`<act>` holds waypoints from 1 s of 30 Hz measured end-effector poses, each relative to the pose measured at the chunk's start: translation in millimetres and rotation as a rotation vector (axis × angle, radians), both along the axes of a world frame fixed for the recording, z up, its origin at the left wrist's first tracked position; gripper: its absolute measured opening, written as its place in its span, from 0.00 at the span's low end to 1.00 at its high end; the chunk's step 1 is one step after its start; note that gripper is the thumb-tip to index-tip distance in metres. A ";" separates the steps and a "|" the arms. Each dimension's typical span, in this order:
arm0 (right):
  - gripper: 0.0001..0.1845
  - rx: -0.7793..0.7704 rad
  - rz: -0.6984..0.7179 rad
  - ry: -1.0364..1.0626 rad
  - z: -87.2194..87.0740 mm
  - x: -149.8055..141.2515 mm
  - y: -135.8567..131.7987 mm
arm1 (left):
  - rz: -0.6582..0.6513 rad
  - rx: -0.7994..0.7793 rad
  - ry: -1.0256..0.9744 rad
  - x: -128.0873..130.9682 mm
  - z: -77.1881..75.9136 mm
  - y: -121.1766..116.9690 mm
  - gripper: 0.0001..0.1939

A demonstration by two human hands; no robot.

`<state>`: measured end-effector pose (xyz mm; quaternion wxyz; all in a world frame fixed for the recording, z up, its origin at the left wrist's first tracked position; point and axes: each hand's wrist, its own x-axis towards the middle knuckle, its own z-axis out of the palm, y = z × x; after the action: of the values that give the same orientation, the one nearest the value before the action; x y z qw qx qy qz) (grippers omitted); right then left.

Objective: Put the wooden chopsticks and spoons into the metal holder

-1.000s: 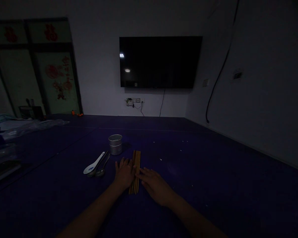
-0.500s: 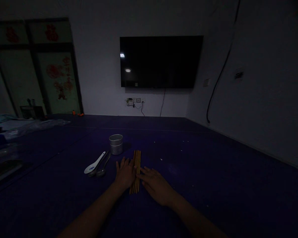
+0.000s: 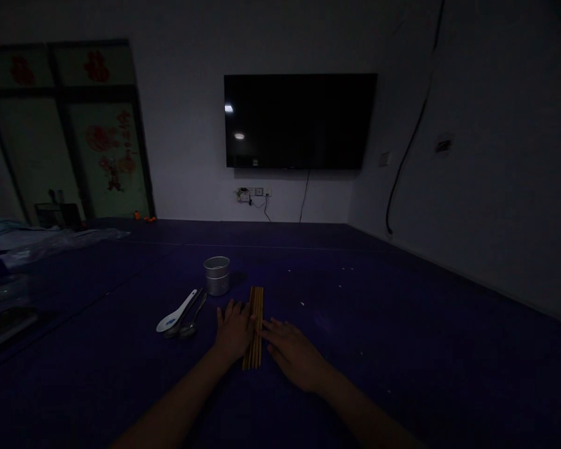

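Several wooden chopsticks (image 3: 257,305) lie side by side on the dark blue surface, pointing away from me. Against their left side rests my left hand (image 3: 234,330), fingers spread and stretched forward. My right hand (image 3: 293,352) lies low on the right, its fingers extended and the fingertips touching the chopsticks' right edge. Neither hand grips anything. Beyond the left hand stands a metal cup (image 3: 217,277), upright. To its left, a white spoon (image 3: 171,320) with a blue mark lies beside metal spoons (image 3: 187,330).
Small white scraps (image 3: 302,304) are scattered to the right. Clear plastic wrapping (image 3: 65,243) and a dark flat object (image 3: 7,327) lie at far left. A television (image 3: 300,121) hangs on the far wall; a cable (image 3: 404,156) runs down the right wall.
The view has shifted slightly, so everything sits a little lower and to the left. Both hands keep nearly the same pose beside the chopsticks.
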<state>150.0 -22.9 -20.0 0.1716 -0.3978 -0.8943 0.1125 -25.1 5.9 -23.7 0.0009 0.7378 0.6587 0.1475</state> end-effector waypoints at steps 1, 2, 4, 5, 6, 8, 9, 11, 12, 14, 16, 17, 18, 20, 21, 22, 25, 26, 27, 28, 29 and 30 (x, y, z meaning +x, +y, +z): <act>0.26 0.002 0.000 0.002 -0.7 0.2 0.3 | -0.001 0.001 0.001 0.1 0.7 -0.5 0.27; 0.26 0.004 0.003 0.003 -1.0 0.4 0.3 | 0.000 0.000 0.001 0.3 1.5 -0.9 0.27; 0.25 0.005 0.006 0.005 -0.5 0.6 -0.1 | 0.002 -0.008 0.005 0.5 3.2 -1.7 0.27; 0.25 0.003 0.007 0.004 0.3 0.7 -0.6 | 0.001 -0.013 0.006 0.5 3.8 -2.0 0.27; 0.26 0.001 0.008 0.003 1.3 0.7 -1.2 | 0.000 -0.016 0.007 0.5 4.1 -2.0 0.27; 0.26 -0.003 0.011 0.000 3.5 0.5 -2.7 | -0.001 -0.012 0.007 0.2 3.7 -1.8 0.27; 0.26 -0.004 0.012 -0.002 4.3 0.4 -3.3 | -0.004 -0.006 0.007 0.0 3.2 -1.6 0.27; 0.26 -0.006 0.012 -0.002 5.2 0.1 -4.2 | -0.004 0.007 0.008 -0.3 2.1 -1.1 0.27; 0.26 -0.007 0.012 -0.002 5.2 0.0 -4.3 | -0.004 0.008 0.007 -0.4 1.8 -0.9 0.27; 0.26 -0.007 0.010 -0.002 4.7 -0.1 -4.0 | -0.002 -0.002 0.002 -0.3 1.7 -0.7 0.27; 0.26 -0.008 0.013 -0.006 3.9 0.0 -3.2 | -0.005 -0.014 -0.006 -0.2 2.2 -0.5 0.27; 0.26 -0.009 0.015 -0.008 3.5 0.1 -2.7 | -0.007 -0.017 -0.010 -0.2 2.3 -0.4 0.27; 0.26 -0.011 0.019 -0.009 3.2 0.2 -2.3 | -0.010 -0.018 -0.011 -0.2 2.4 -0.2 0.27; 0.25 -0.016 0.025 -0.010 2.8 0.4 -1.7 | -0.010 -0.019 -0.009 -0.5 2.3 0.3 0.27; 0.25 -0.018 0.026 -0.008 2.8 0.4 -1.5 | -0.009 -0.020 -0.007 -0.7 2.3 0.6 0.27; 0.25 -0.019 0.027 -0.005 2.8 0.4 -1.4 | -0.007 -0.022 -0.004 -0.9 2.3 0.8 0.27; 0.25 -0.023 0.034 0.001 3.3 -0.1 -1.8 | 0.001 -0.030 0.006 -1.6 3.5 1.2 0.27; 0.25 -0.025 0.035 0.001 3.6 -0.4 -1.9 | 0.002 -0.035 0.009 -1.8 4.3 1.2 0.27; 0.25 -0.026 0.034 0.001 4.0 -0.7 -2.1 | 0.003 -0.040 0.012 -2.0 5.1 1.1 0.27; 0.25 -0.026 0.033 0.001 4.4 -1.1 -2.2 | 0.003 -0.043 0.013 -2.2 5.8 1.0 0.27; 0.25 -0.025 0.034 0.000 4.8 -1.5 -2.3 | 0.001 -0.046 0.014 -2.3 6.4 0.9 0.26; 0.25 -0.023 0.034 0.000 5.2 -2.0 -2.4 | -0.001 -0.045 0.013 -2.5 6.6 0.9 0.26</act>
<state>148.0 -25.4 -14.8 0.1650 -0.3843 -0.8996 0.1256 -27.6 6.8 -17.1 0.0132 0.7389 0.6614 0.1277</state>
